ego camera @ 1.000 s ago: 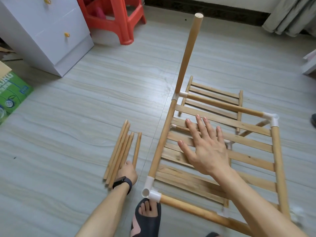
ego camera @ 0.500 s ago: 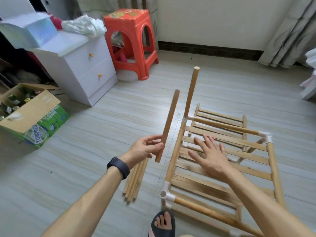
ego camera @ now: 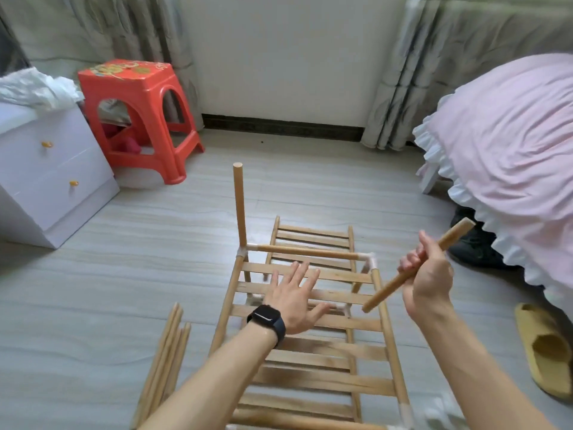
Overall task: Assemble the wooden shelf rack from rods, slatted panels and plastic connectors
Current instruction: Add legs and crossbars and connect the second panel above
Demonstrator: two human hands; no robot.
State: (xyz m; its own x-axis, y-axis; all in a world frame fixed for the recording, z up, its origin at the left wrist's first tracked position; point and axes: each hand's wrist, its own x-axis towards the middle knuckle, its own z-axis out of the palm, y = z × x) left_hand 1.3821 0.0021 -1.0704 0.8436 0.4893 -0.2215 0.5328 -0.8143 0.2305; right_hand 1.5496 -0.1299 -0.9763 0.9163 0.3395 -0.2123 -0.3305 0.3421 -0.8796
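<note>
While the rack is only at first-tier stage, here's the status.

Done, as far as visible:
- One slatted panel point(ego camera: 335, 378) lies on the floor point(ego camera: 108, 290). It is framed by a left side rod point(ego camera: 228, 305), a right side rod point(ego camera: 387, 330) and a far cross rod point(ego camera: 304, 251).
- White plastic connectors join the far corners: far-left connector point(ego camera: 242, 251) and far-right connector point(ego camera: 370, 259).
- One upright rod point(ego camera: 239, 206) is seated in the far-left connector and stands near vertical.
- The near end of the frame is blurred at the bottom edge. Something white shows at the near-right corner point(ego camera: 406, 411), probably a connector. The near-left corner is hidden by the forearm.

In hand:
- The right hand point(ego camera: 429, 277) is closed round a loose rod point(ego camera: 387, 290), gripping it above its middle. The rod is tilted, with its lower end pointing down-left, close to the right side rod. I can't tell whether they touch.
- The left hand point(ego camera: 294, 301) is open with fingers spread over the middle slats. I can't tell whether it presses on them or hovers.

Left to do, my read:
- Seat the held rod as the second upright. The far-right connector looks like the nearest free socket.
- Fit two more uprights at the near corners.
- Build the upper tier. A second slatted panel point(ego camera: 313, 235) lies just beyond the far cross rod, partly under it, with no visible attachment.
- Spare rods point(ego camera: 169, 346) lie bundled on the floor just left of the frame.
- No spare connectors are in view.

Call it well under half done.
</note>
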